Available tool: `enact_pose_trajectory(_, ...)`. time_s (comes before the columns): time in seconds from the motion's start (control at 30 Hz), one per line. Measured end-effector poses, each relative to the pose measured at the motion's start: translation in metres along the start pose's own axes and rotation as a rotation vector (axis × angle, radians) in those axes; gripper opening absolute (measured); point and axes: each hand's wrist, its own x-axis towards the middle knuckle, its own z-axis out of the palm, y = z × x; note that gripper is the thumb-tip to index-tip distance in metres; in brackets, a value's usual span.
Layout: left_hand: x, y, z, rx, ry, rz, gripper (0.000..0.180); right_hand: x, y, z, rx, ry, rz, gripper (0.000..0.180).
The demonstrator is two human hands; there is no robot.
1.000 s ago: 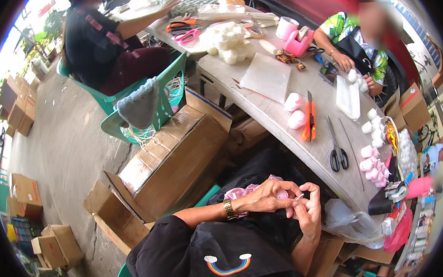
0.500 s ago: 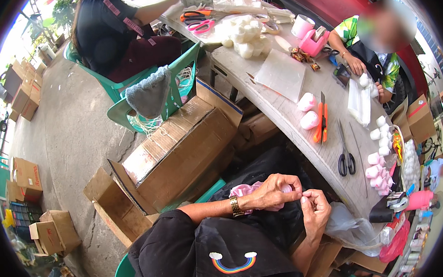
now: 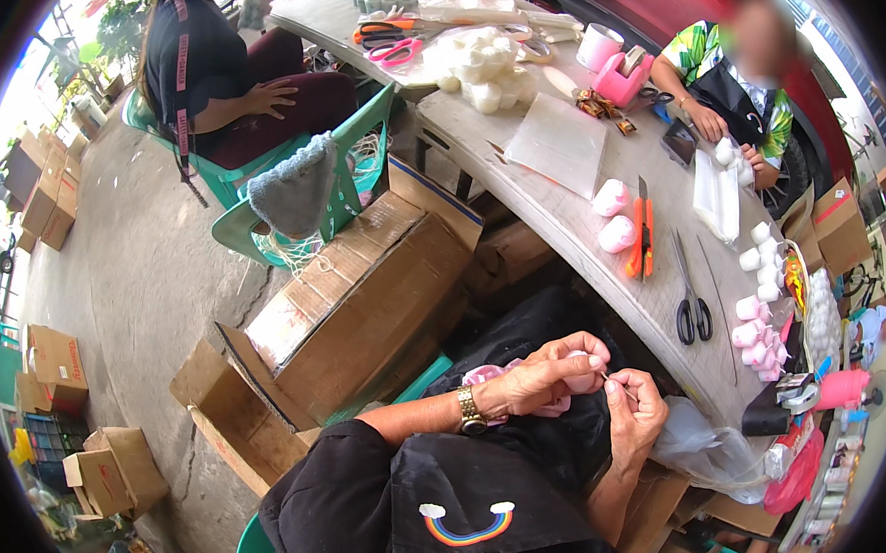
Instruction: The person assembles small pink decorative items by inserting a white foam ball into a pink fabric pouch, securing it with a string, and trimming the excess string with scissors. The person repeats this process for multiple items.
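My left hand (image 3: 553, 373), with a gold watch (image 3: 471, 410) on its wrist, is closed around a small pink cloth-covered ball (image 3: 583, 379). Beneath that hand, pink satiny cloth (image 3: 493, 372) lies over my dark-clothed lap. My right hand (image 3: 635, 419) is closed in a pinch close by. Between its thumb and finger is a thin, needle-like thing (image 3: 606, 376) that points toward the ball; its exact kind is too small to make out. Both hands are held over my lap, near the table edge.
On the table (image 3: 561, 240) lie black scissors (image 3: 692, 308), an orange cutter (image 3: 644, 236), pink rolls (image 3: 615, 215), pink pieces (image 3: 757, 340), plastic sheets (image 3: 556, 145) and a tape dispenser (image 3: 625, 77). Cardboard boxes (image 3: 364, 291) stand left. Across sits a co-worker (image 3: 719, 92); another person (image 3: 223, 98) sits far left.
My right fingers have moved slightly away from the left ones, and the thin thing now shows between them. The person at far left has brought an arm from the table to their lap.
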Motion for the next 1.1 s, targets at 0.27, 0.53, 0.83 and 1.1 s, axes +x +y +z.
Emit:
enact_pose_trajectory(0.27,-0.001,0.002,0.0,-0.096,-0.069,0.053,0.045,0.003,0.0,0.002,0.002,0.015,-0.081,0.007)
enact_pose_trajectory(0.53,0.002,-0.001,-0.009,-0.165,-0.018,0.08,0.044,0.009,0.001,0.01,-0.158,0.001,-0.208,0.008)
enact_pose_trajectory(0.83,0.0,0.005,0.004,0.095,-0.015,0.123,0.042,0.012,-0.013,0.011,-0.239,0.018,-0.343,0.009)
enact_pose_trajectory(1.1,0.003,0.015,0.015,-0.159,-0.081,0.118,0.054,0.02,-0.028,0.01,-0.35,0.133,-0.541,0.017)
